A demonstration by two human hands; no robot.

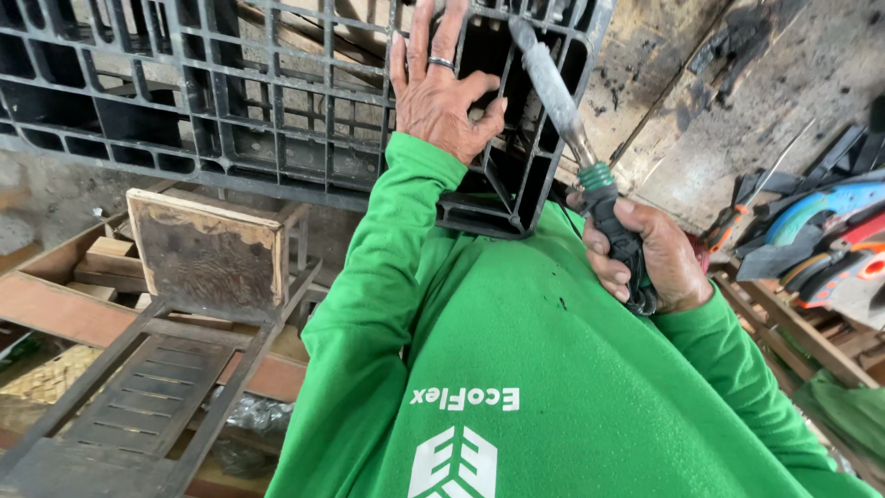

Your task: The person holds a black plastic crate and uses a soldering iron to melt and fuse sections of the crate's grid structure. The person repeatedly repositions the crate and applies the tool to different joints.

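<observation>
My left hand (442,88) lies flat, fingers spread, on the black plastic pallet (230,101) propped above my chest. My right hand (645,258) is clenched around a tool (576,138) whose grey tip touches the pallet's corner, right of my left hand.

Green long-sleeved shirt with white markings; ringed left hand (441,92).
</observation>
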